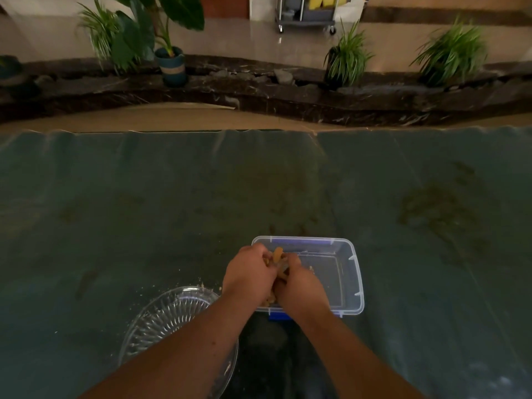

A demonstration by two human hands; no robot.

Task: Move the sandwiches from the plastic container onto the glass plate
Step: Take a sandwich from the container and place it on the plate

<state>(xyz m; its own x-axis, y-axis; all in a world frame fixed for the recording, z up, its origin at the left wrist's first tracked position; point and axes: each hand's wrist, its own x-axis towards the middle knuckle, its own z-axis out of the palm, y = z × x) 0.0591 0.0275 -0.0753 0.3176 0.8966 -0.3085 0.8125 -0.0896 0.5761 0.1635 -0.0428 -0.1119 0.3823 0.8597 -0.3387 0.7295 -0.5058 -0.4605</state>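
Both hands are down in the left end of the plastic container, which sits on a dark green surface. The left hand and the right hand press toward each other with their fingers curled around a pale, tan sandwich, of which only the top edge and a few bits between the palms show. Using 2 hands from opposite sides likely keeps the soft layers from sliding apart when it is lifted. Whether more than 1 piece is in the grip cannot be told, since the hands hide it.

The rest of the container looks bare apart from a few crumbs. The glass plate lies just beside the container on its left, partly under the left forearm, so the carry will be short. No sandwich shows on its visible part, and crumbs are scattered around its rim. The lift out appears to be the step in hand.
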